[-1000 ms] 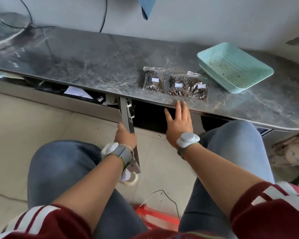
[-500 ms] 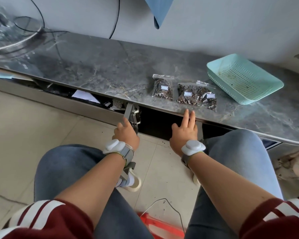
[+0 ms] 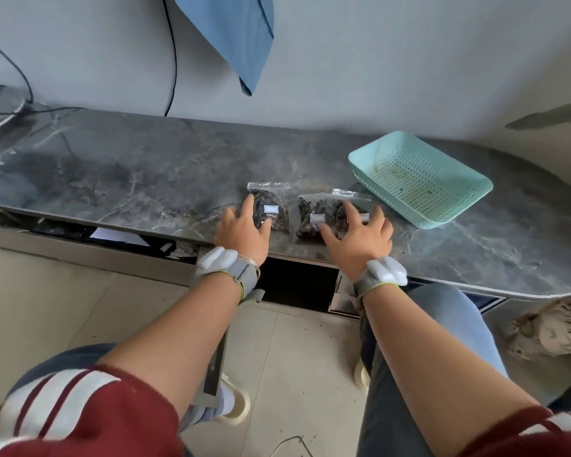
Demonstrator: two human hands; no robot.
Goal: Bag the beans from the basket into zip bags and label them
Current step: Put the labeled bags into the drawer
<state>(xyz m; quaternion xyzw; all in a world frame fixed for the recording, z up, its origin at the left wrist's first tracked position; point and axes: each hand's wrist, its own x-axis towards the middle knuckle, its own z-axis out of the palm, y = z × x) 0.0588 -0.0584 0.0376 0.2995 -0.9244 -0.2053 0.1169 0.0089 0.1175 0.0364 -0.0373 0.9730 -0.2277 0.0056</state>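
Observation:
Three clear zip bags of dark beans, each with a white label, lie near the front edge of the grey marble counter (image 3: 119,179). My left hand (image 3: 241,230) is spread open, its fingers reaching onto the left bag (image 3: 272,209). My right hand (image 3: 360,234) is spread open over the middle bag (image 3: 312,217) and the right bag (image 3: 350,201), which overlap each other. Neither hand grips anything. At the back right stands the mint-green perforated basket (image 3: 419,181), with no beans in it.
A blue cloth (image 3: 241,37) hangs on the wall above the counter. Black cables (image 3: 172,61) run down the wall to the left. Below the counter edge is a dark opening (image 3: 297,282) with a metal strip. My knees are under the counter.
Both hands rose from below the counter edge onto the counter and now rest spread over the bean bags. The camera has tilted up and moved closer.

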